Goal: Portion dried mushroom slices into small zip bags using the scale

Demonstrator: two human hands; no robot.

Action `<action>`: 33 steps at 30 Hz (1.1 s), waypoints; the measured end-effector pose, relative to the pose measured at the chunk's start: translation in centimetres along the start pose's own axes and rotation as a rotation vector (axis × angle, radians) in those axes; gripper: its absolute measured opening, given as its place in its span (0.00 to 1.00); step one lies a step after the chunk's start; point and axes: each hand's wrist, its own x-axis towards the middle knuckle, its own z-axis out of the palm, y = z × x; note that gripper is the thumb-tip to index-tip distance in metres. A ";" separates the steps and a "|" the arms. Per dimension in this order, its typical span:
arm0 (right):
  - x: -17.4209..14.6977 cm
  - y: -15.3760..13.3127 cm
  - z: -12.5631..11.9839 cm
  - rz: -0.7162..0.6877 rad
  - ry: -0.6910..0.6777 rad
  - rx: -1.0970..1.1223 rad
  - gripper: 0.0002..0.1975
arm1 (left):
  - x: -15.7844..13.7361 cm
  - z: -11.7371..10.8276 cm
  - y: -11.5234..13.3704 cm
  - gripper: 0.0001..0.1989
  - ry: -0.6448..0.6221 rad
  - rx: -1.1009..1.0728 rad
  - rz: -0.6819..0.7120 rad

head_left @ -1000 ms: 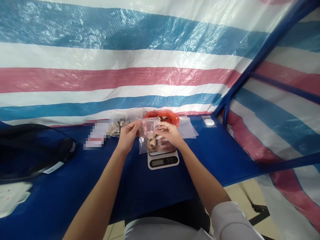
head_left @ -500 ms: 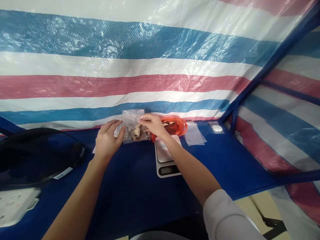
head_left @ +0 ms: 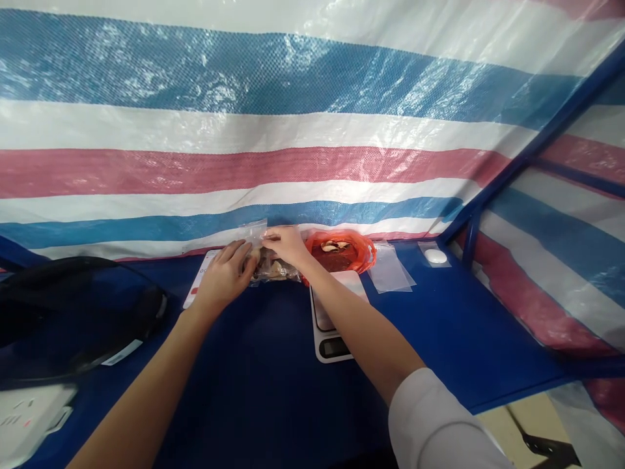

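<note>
A clear zip bag (head_left: 277, 270) with brownish and cream dried pieces in it lies at the back of the blue table, its top against the striped sheet. My left hand (head_left: 225, 273) grips its left side, thumb and fingers closed on the plastic. At the bag's upper right, my right hand (head_left: 287, 245) pinches the plastic between thumb and fingertips. Right of the bag is an open red plastic bag (head_left: 364, 250) with similar pale pieces inside. A white kitchen scale (head_left: 321, 329) stands in front of it, partly covered by my right forearm.
Flat clear bags (head_left: 389, 273) and a white round object (head_left: 435, 256) in a small bag lie to the right. A white and red card-like item (head_left: 199, 277) is partly behind my left hand. Further left are a black rounded item (head_left: 78, 286) and a white power strip (head_left: 34, 417).
My left hand has moved right and closed on the bag's left side, exposing the white and red item. The bag's top has tipped lower and crumpled. The view has shifted slightly.
</note>
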 end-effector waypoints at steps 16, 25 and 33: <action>-7.1 1.1 -1.1 -0.369 -0.171 -0.883 0.27 | -0.5 2.2 0.4 0.23 -0.027 -0.059 -0.022; -7.4 1.3 -2.0 -0.471 -0.051 -0.833 0.20 | -0.1 1.3 1.4 0.24 0.013 -0.009 -0.096; -11.4 0.6 -5.7 -0.415 0.008 -0.752 0.16 | 0.1 -0.1 6.6 0.22 0.036 -0.054 -0.077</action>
